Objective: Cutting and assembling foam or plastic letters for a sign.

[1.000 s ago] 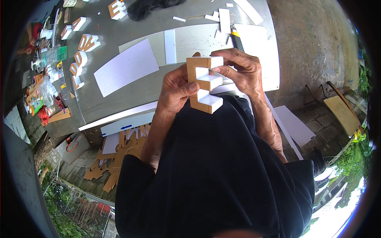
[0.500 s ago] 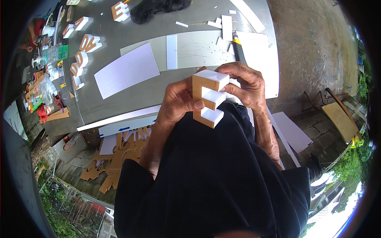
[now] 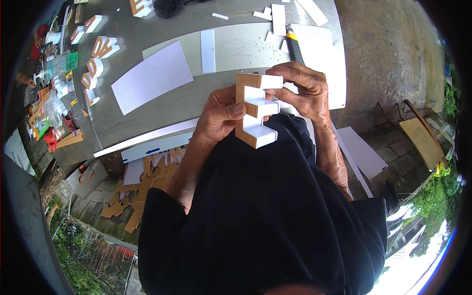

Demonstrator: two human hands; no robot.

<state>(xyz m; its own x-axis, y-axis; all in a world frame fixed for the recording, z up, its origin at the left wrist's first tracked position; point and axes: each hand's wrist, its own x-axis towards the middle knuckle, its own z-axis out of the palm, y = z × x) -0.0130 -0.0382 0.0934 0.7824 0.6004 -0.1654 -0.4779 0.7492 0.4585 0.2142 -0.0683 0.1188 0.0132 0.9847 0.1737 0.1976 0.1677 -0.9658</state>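
In front of my chest I hold a block letter (image 3: 255,109) with three arms, a brown face and white sides. My left hand (image 3: 219,115) grips its brown back edge, thumb on the face and fingers behind. My right hand (image 3: 305,91) pinches the white end of the top arm between thumb and fingers. Part of the letter's far side is hidden by my hands. Just beyond my right hand, a utility knife (image 3: 294,50) with a black and yellow handle lies on the table.
Finished block letters (image 3: 105,47) stand along the table's left side. A white sheet (image 3: 152,76), a pale strip (image 3: 208,51) and white offcuts (image 3: 278,19) lie ahead. Brown cut-out boards (image 3: 152,179) are below the table at left. Another person's hand (image 3: 24,78) shows at far left.
The block letter has turned and tilted in my hands, so its white inner sides show more. My left thumb now sits higher on its face. The table view has shifted slightly upward.
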